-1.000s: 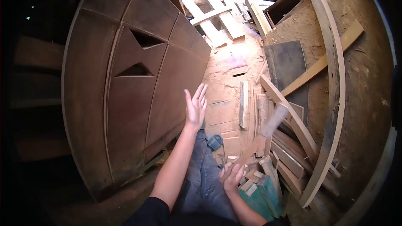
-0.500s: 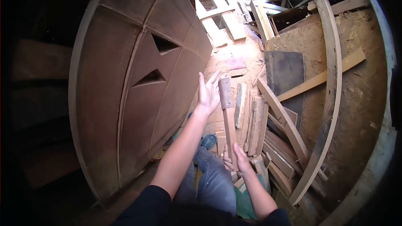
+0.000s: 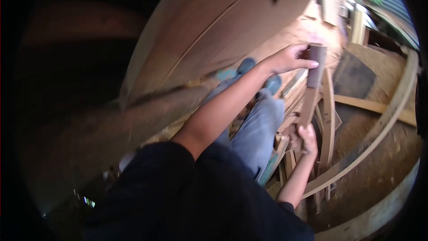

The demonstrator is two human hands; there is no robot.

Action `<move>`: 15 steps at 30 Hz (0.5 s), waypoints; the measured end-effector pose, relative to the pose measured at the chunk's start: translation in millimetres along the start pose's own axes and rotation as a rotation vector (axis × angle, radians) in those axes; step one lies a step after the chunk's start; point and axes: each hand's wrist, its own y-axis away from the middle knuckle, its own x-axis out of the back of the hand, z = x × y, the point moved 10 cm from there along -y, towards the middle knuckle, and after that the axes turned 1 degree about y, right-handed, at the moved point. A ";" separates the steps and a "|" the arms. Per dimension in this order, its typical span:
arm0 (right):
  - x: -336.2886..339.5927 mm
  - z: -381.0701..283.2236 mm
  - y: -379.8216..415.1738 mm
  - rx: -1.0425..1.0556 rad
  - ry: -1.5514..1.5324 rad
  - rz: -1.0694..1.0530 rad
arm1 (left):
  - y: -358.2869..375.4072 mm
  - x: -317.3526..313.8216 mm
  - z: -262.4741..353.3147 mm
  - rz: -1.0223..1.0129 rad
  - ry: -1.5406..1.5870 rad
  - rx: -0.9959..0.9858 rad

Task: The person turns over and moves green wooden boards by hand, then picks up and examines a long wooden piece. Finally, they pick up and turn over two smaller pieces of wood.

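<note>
A flat wooden stick (image 3: pixel 307 107) slants upward before me, its far end covered by a darker grey-brown wrap (image 3: pixel 315 76) that looks like sandpaper. My left hand (image 3: pixel 289 60) is closed at that wrapped end, thumb across the front face and the other fingers bent at its far edge, partly hidden. Lower down, my right hand (image 3: pixel 306 140) is wrapped round the bare end of the stick. To the left stands a large brown wooden panel (image 3: pixel 214 22) with triangular cut-outs near its top, apart from both hands.
Loose boards and offcuts (image 3: pixel 290 98) lie beyond my legs. A long curved timber (image 3: pixel 370 138) arcs along the right, crossed by a pale plank (image 3: pixel 370 105). A dark sheet (image 3: pixel 354 78) lies on the dusty ground. My sandalled feet (image 3: pixel 273 84) are beside the offcuts.
My left hand, formerly open beside the stick's top, has closed on the wrapped end. The view has swung left and down, so the panel and stick appear shifted and tilted.
</note>
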 end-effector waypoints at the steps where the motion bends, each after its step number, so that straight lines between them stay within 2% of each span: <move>1: 7.1 -6.7 0.9 -0.037 0.068 -0.028 | 14.3 3.5 8.4 0.017 -0.069 -0.023; 2: 3.1 -25.8 1.0 0.001 0.218 -0.032 | 30.3 11.4 8.6 0.050 -0.164 -0.039; 5: 34.8 -42.2 -20.2 0.021 0.704 0.009 | 92.8 58.1 -30.9 0.301 -0.279 0.194; 6: 42.9 -47.5 -26.5 0.032 0.789 0.019 | 112.3 67.1 -44.9 0.318 -0.356 0.256; 9: 54.9 -90.3 -21.0 0.410 1.510 0.272 | 180.1 72.6 -55.2 0.282 -0.617 0.316; 10: 59.5 -100.0 -10.4 0.390 1.496 0.388 | 207.8 68.2 -67.7 0.285 -0.624 0.325; 13: 72.0 -118.6 17.9 0.608 1.377 0.498 | 255.8 33.7 -55.4 0.295 -0.493 0.389; 14: 78.4 -120.0 18.3 0.688 1.225 0.433 | 265.2 24.5 -51.1 0.301 -0.480 0.376; 15: 74.3 -119.8 11.4 0.576 1.074 0.296 | 276.6 17.8 -47.4 0.315 -0.466 0.364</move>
